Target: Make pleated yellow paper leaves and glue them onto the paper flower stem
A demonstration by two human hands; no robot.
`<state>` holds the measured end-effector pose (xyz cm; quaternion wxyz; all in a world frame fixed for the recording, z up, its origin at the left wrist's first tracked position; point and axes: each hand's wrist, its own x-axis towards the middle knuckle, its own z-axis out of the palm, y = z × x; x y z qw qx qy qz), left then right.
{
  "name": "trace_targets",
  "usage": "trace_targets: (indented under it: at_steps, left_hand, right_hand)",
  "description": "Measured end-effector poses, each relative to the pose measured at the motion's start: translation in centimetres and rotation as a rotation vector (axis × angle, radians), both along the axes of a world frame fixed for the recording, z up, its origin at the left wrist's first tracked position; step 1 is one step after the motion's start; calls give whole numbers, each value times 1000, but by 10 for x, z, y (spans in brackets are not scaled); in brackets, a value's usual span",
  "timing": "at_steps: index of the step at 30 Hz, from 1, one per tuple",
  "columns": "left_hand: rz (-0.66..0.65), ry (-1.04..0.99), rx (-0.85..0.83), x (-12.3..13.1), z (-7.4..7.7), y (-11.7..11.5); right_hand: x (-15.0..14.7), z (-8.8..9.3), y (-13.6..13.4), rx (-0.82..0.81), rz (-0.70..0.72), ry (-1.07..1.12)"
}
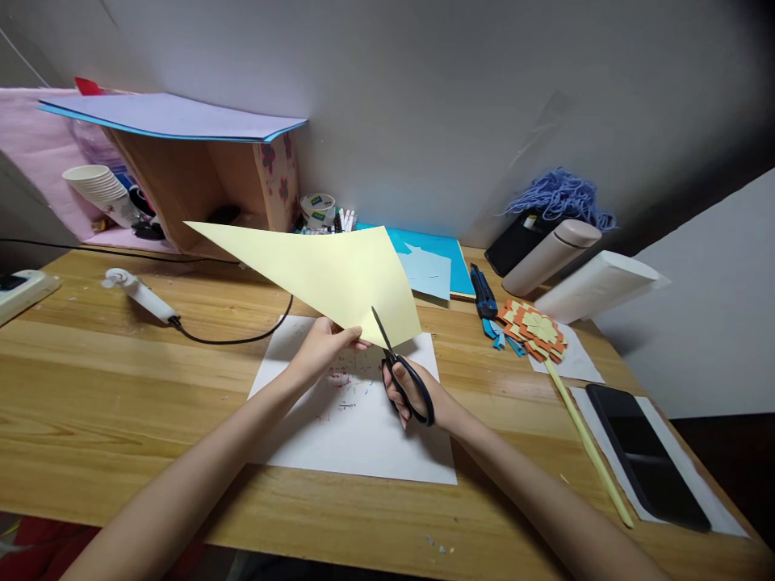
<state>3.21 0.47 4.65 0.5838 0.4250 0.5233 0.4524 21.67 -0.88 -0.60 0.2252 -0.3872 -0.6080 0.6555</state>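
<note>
A large sheet of pale yellow paper (315, 266), pointed at its far left end, is held up above the table. My left hand (330, 347) pinches its lower edge, thumb on top. In my right hand (415, 391) is a pair of black-handled scissors (421, 399), fingers through the loops. One blade lies over the yellow paper near its lower right corner; the other blade is hidden behind the sheet. Below both hands a white sheet (387, 452) with red and dark marks lies on the wooden table (121, 420).
At right lie a blue utility knife (483, 290), an orange-and-yellow paper flower (536, 329) with a yellow stem, and a black phone (647, 456). Behind stand a bottle (550, 257) and blue yarn (563, 198). At left are a cardboard box (199, 186) and a corded white device (142, 296).
</note>
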Motion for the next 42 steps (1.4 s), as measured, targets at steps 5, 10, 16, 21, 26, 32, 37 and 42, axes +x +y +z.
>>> trace_targets:
  at_steps: [5, 10, 16, 21, 26, 32, 37, 42]
  left_hand:
    - [-1, 1, -10, 0, 0, 0]
    - [-8, -10, -14, 1, -1, 0]
    - [-54, -31, -27, 1, -4, 0]
    - [-81, -66, -7, 0, -6, 0]
    - [-76, -51, 8, 1, -6, 0]
    - [-73, -53, 8, 1, -7, 0]
    - [-78, -49, -20, 1, -5, 0]
    - [-119, -37, -34, 1, 0, -1]
  right_hand:
    - [0, -5, -1, -33, -49, 22]
    - [-1, -7, -1, 4, -40, 11]
    - [-4, -1, -2, -10, -46, 10]
    - [-6, -4, -5, -19, -83, 33]
    - [-6, -3, -7, -14, -113, 16]
    - [-4, 1, -7, -2, -120, -18]
    - [-6, -3, -5, 3, -89, -4]
    - [-6, -5, -4, 13, -99, -40]
